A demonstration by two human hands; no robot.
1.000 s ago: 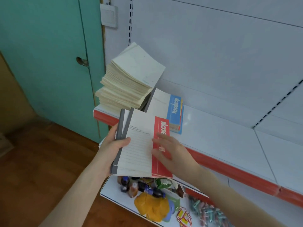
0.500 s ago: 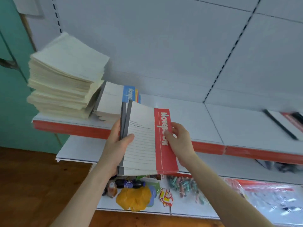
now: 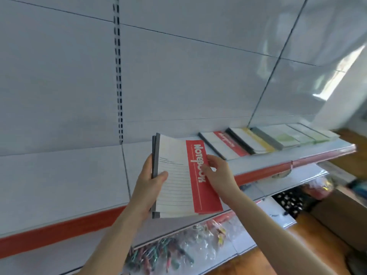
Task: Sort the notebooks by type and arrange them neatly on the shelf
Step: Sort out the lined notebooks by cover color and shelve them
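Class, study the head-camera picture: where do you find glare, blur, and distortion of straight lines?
Head view: glare streaks the back panel at upper right; the row of notebooks blurs toward its far end; the held notebook reads sharply; the red shelf edge slants under the wide lens.

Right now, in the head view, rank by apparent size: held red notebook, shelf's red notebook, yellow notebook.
1. held red notebook: largest, but nearest the camera.
2-3. shelf's red notebook and yellow notebook: overlapping, look alike; unranked.

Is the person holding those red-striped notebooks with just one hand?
No, the left hand grips the notebooks at their grey spines while the right hand holds the red-striped edge.
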